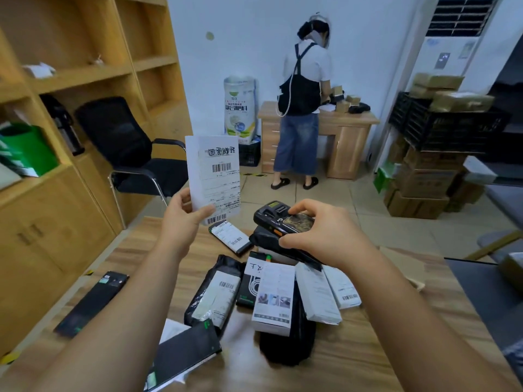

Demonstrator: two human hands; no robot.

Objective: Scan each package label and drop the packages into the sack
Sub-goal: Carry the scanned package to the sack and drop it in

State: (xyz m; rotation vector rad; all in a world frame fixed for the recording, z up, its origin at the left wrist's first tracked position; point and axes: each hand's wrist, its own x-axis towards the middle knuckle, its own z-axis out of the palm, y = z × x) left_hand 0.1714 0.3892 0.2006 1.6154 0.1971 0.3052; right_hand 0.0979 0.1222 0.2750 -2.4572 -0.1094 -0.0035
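Left hand (185, 219) raised above the far edge of the table (368, 349), thumb and fingers pinching the lower edge of one white package (212, 176) — held upright, label toward the camera, two barcodes visible on it, one mid-label and one at the bottom.

Right hand (319, 236) just right of it, fingers curled over a black scanner (278, 219), gripping it from above. Scanner sits near the package's lower corner, not touching it as far as can be told.

On the table, a loose pile of packages below the hands. Rough count, since several overlap: four white boxes or sleeves fanned at centre-right (274, 298), one black bag with a white label at centre-left (215, 295), one black bag under the white ones, near edge (288, 343), one black box with a white label at the far side (230, 237). One more dark item lies under the scanner; type unclear.

Apart from the pile: one long black box at the left of the table (92, 302), one black box at the near edge (184, 355).

Far side of the room — a second person (304, 108) stands at a desk (348, 137), back turned. One black chair (133, 148) at left, beside wooden shelves (85, 69).
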